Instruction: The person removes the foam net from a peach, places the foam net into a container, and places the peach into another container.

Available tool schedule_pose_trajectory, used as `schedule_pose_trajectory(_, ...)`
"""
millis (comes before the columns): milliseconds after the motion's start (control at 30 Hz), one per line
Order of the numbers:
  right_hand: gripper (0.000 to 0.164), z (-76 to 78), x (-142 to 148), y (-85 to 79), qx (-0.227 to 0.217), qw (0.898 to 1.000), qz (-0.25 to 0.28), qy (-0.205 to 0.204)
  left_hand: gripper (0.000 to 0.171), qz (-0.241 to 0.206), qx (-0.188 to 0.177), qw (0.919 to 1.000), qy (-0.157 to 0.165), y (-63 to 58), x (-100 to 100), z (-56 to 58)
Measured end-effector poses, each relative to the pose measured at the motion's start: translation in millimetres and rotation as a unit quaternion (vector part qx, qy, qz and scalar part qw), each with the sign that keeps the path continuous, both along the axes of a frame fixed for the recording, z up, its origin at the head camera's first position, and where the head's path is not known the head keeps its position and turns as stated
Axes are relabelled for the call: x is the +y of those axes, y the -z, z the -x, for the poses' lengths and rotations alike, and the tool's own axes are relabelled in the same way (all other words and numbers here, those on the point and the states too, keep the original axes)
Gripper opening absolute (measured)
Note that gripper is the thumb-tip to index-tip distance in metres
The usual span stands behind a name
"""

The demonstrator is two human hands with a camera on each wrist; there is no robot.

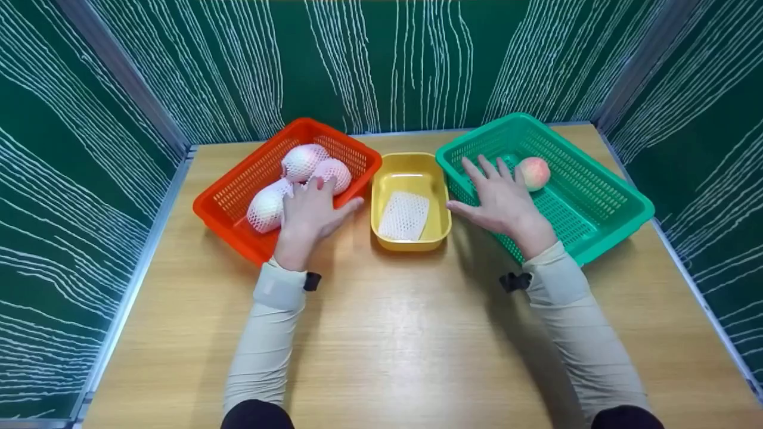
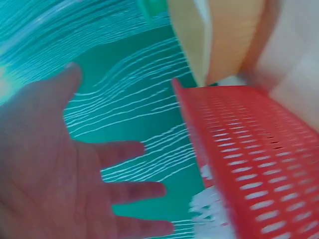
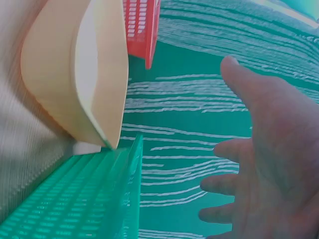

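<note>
My left hand (image 1: 310, 211) hovers with spread fingers over the near side of the red basket (image 1: 343, 140). Inside that basket lie several peaches (image 1: 266, 210) in white foam nets, partly covered by the fingers in the head view. The left wrist view shows the palm (image 2: 50, 169) with nothing in it. Over the left side of the green basket (image 1: 641, 208) is my right hand (image 1: 501, 202), fingers stretched and holding nothing. A bare pinkish peach (image 1: 534, 173) sits in the green basket, just beyond the right fingers. Between the baskets, the yellow tray (image 1: 411, 245) holds flat white foam netting (image 1: 404, 215).
A light wooden table (image 1: 387, 333) carries all three containers near its back edge. Green walls (image 1: 417, 65) with white wavy lines enclose the back and both sides, joined by grey metal posts (image 1: 128, 71). The basket rims stand close beside the tray.
</note>
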State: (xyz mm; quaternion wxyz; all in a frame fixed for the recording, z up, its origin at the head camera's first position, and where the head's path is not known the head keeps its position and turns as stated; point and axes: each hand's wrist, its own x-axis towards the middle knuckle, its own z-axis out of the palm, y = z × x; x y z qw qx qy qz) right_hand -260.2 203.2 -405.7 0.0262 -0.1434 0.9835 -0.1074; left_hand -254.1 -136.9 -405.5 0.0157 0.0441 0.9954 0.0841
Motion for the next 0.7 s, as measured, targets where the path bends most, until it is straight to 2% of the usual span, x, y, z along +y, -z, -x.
schedule_pose_trajectory(167,0.091,-12.6,-5,1.3,0.013,0.999,0.021,-0.029,0.079,-0.054,-0.034,0.9979,-0.015,-22.3,-20,-2.6)
schedule_pose_trajectory(367,0.077,-26.6,-9,1.1,0.024,0.997,0.040,-0.062,0.085,-0.116,-0.098,0.9881,-0.026,-48.7,-61,1.2)
schedule_pose_trajectory(467,0.073,-32.6,-10,0.7,0.028,0.995,0.049,-0.076,0.081,-0.126,-0.111,0.9854,-0.026,-58.5,-81,5.4)
schedule_pose_trajectory(600,0.069,-38.9,-11,0.2,0.033,0.993,0.062,-0.091,0.075,-0.141,-0.135,0.9796,-0.047,-64.7,-101,11.1)
schedule_pose_trajectory(700,0.070,-42.4,-12,1.3,0.031,0.992,0.069,-0.101,0.074,-0.146,-0.157,0.9744,-0.065,-61.2,-110,17.3)
